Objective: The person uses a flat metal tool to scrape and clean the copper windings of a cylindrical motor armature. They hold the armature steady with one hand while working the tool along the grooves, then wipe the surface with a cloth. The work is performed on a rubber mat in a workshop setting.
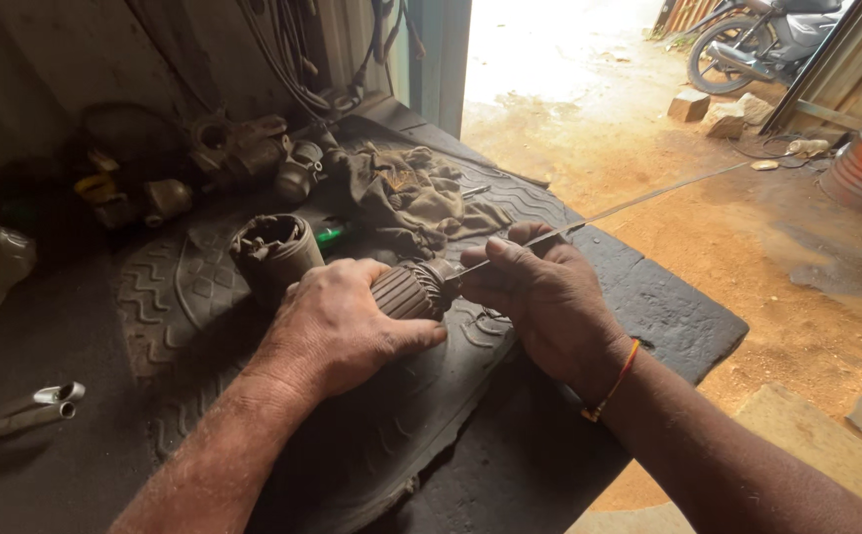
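Left hand grips a ribbed motor part above the table; right hand, just beside it, pinches a thin metal strip touching its end.

Rag and cylindrical housing crowd behind; mat's right side open

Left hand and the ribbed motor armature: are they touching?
Touching. The head view shows the left hand wrapped over the ribbed motor armature, fingers closed on its body, while the right hand holds a thin metal strip.

A dim corrugated wall is seen behind the dark counter. Beyond the doorway, sunlit orange dirt ground and a parked motorcycle are seen.
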{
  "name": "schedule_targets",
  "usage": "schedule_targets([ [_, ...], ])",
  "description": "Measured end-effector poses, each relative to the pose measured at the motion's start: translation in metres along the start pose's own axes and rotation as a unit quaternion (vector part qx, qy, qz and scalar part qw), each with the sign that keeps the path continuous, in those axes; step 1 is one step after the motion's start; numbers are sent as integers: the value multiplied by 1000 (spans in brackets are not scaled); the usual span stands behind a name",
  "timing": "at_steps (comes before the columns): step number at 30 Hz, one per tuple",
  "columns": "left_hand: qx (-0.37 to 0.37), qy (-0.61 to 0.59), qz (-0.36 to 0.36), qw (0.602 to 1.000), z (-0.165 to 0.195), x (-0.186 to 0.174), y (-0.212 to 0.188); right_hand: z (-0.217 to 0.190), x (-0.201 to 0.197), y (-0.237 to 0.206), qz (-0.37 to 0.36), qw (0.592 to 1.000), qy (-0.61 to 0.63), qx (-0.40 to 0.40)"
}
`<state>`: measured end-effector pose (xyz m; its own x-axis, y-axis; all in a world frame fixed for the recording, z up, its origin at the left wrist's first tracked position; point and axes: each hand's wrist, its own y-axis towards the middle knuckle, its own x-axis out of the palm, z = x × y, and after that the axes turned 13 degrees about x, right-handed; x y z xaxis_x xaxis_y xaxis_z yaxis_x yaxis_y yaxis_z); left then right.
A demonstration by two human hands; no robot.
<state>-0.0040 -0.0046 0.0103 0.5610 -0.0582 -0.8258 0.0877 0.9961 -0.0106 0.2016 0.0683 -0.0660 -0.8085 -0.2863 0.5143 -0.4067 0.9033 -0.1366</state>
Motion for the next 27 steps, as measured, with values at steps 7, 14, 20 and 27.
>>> schedule_targets([
  [7,5,5,-5,1000,0,1,0,-1,3,1,14,1000,-2,19],
  [14,13,3,9,1000,-5,2,0,4,-4,7,25,999,1,40],
  [20,44,18,16,999,-2,5,-3,-4,-11,1,-23,997,71,-17],
  [27,6,-8,-15,1000,-2,0,0,-9,-2,-1,83,988,-56,-116],
])
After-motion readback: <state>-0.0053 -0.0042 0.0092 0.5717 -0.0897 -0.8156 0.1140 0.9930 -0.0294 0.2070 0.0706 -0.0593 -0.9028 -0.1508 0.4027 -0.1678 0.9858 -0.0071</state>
